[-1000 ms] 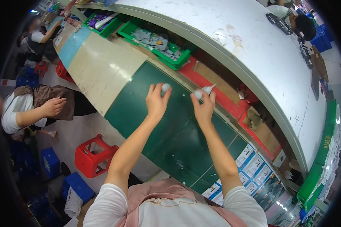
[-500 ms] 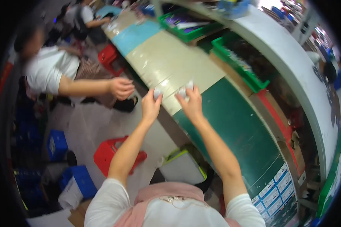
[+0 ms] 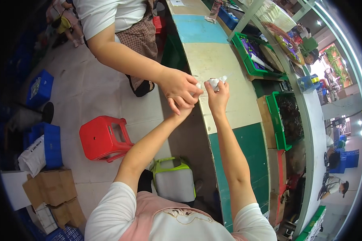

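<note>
My right hand point(image 3: 219, 99) is closed around small white rounded pieces point(image 3: 215, 83), held up over the edge of the workbench. Their exact kind cannot be made out. Just left of it, a co-worker's hand point(image 3: 180, 88) reaches in from the upper left and lies over my left hand point(image 3: 184, 114). Only the wrist and part of the back of my left hand show; its fingers are hidden. Another small white piece point(image 3: 198, 85) shows at the co-worker's fingertips, and I cannot tell whose fingers grip it.
The long workbench point(image 3: 239, 108) runs along my right, with green bins point(image 3: 278, 120) and a shelf frame point(image 3: 309, 132) beyond. A red stool point(image 3: 102, 136) and a grey-and-green seat point(image 3: 174, 182) stand on the floor. Blue crates point(image 3: 40, 88) and cardboard boxes point(image 3: 54, 188) are at the left.
The co-worker has come closer, and that person's hand now covers my left hand, which held a small white piece before. My view has turned; my right hand still holds its white pieces.
</note>
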The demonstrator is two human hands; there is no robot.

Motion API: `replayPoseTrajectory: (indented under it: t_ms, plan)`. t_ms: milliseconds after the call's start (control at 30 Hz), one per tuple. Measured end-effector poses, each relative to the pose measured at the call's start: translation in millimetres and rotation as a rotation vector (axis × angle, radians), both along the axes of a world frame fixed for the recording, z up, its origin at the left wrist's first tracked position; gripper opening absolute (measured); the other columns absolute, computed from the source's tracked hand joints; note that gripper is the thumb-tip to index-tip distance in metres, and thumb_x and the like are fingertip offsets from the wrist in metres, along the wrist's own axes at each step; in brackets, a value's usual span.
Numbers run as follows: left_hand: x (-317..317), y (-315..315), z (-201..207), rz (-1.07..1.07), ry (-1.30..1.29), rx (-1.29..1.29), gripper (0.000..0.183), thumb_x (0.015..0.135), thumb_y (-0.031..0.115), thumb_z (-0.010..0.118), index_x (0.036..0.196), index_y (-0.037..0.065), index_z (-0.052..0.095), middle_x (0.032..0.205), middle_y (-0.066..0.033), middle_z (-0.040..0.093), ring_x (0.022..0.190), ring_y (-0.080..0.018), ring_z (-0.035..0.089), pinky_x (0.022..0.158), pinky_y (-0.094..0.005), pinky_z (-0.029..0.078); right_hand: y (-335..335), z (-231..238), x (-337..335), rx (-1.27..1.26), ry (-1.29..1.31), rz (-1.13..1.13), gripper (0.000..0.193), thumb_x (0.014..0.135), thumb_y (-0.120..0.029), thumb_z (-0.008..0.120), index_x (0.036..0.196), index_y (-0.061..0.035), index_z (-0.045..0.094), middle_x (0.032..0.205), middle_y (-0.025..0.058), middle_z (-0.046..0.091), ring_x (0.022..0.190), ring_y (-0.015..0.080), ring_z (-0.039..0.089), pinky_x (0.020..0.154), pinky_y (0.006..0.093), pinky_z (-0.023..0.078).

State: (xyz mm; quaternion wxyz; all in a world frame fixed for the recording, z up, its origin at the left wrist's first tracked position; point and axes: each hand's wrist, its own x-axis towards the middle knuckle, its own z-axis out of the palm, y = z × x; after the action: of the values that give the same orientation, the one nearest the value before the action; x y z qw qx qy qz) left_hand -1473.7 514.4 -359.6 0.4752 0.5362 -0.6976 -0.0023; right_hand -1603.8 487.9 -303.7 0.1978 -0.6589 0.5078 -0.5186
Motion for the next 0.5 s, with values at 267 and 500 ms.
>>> replayPoseTrajectory:
  t_ms: [267, 500]
  plan:
    - [12, -10, 83, -0.068, 0.272, -0.143, 0.038, 0.083, 0.010, 0.063, 0.118, 0.001, 0.051, 0.106, -0.0109, 0.057, 0.095, -0.0162, 0.057, 0.080, -0.0280, 0.046, 0, 25, -7, 0.031, 0.019, 0.063, 0.022, 0.075, -0.018, 0.072, 0.085, -0.0015, 0.063, 0.088, 0.0108, 0.050, 0.075, 0.0207, 0.053, 0.057, 0.0286, 0.047]
    - [-6, -3, 102, -0.651, 0.779, 0.414, 0.060, 0.077, -0.004, 0.060, 0.131, 0.001, 0.036, 0.121, -0.0100, 0.046, 0.091, -0.0128, 0.056, 0.076, -0.0246, 0.049, 2, 55, -11, 0.029, 0.014, 0.074, 0.021, 0.076, -0.018, 0.070, 0.087, -0.0011, 0.064, 0.085, 0.0092, 0.054, 0.074, 0.0191, 0.054, 0.062, 0.0299, 0.043]
